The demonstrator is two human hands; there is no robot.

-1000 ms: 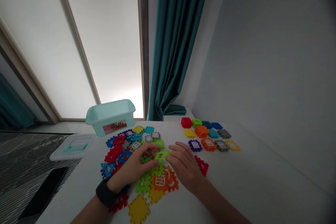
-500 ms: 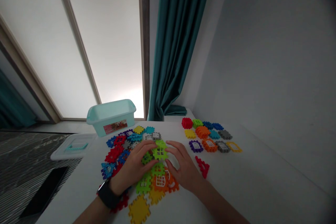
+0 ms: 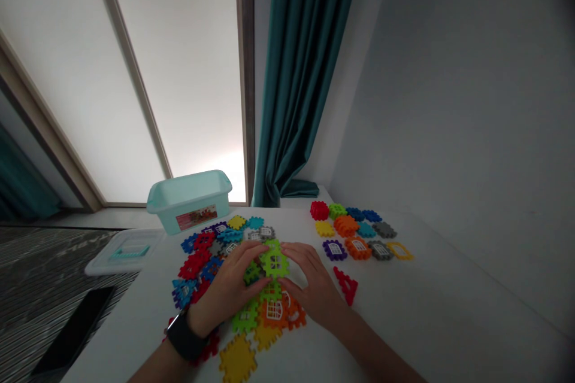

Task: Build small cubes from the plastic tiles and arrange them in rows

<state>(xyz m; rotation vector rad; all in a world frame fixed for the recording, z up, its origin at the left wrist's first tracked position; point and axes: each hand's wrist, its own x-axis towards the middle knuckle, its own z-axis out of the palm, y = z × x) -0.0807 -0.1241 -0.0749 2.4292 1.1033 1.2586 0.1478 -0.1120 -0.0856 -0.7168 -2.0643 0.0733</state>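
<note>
Between my two hands is a lime green window piece (image 3: 275, 262), with more green pieces close under it. My left hand (image 3: 231, 281), with a dark watch on the wrist, holds the piece's left side between thumb and fingers. My right hand (image 3: 314, 287) grips its right side the same way. Just below lie an orange window piece (image 3: 273, 311) and a yellow piece (image 3: 238, 359). Red pieces (image 3: 194, 264) and blue ones are heaped to the left of my left hand, partly hidden by it.
A mint bin (image 3: 191, 200) stands at the back left beside a clear lid (image 3: 128, 251). Sorted stacks, including an orange one (image 3: 346, 225), sit at the back right. A red triangular piece (image 3: 345, 285) lies right of my right hand. A dark phone (image 3: 74, 335) is at the lower left.
The fingers of my right hand have moved slightly left, closer in on the green piece. The green piece has turned or shifted slightly. The other pieces look unmoved.
</note>
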